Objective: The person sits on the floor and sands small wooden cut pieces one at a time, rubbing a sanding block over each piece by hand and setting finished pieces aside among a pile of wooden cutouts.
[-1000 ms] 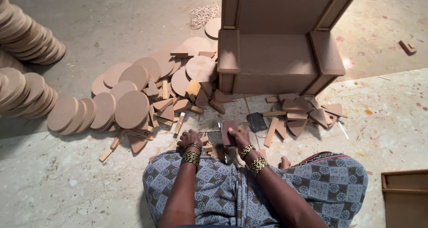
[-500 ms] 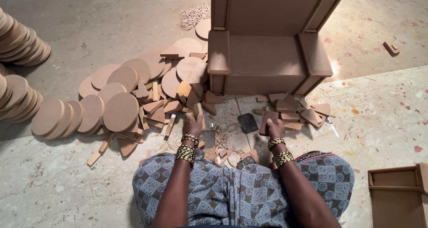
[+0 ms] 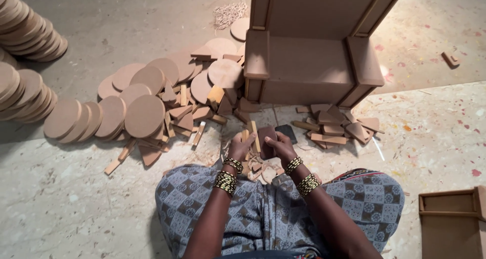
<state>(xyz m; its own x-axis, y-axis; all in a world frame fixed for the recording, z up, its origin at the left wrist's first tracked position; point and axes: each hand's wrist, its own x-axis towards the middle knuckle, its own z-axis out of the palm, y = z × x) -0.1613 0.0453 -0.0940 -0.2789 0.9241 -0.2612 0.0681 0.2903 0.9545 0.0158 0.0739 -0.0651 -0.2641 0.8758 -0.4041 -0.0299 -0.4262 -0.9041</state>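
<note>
Now | left hand (image 3: 240, 146) grip clenched on thin wood strip (image 3: 251, 135) | right hand (image 3: 280, 145) grip grasping dark wood block (image 3: 266, 138)

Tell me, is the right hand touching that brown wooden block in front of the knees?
Touching. The head view shows the right hand with its fingers wrapped over the brown block, no gap between them. The left hand grips a thin wooden strip beside it.

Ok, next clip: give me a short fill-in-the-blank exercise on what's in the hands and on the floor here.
1. The right hand holds a small brown ____ piece.
2. The flat discs spread on the floor are ____ in shape.
3. The left hand holds a thin ____ of pale wood.
4. Both wrists wear beaded ____.

Missing words: wooden; round; strip; bangles
</note>
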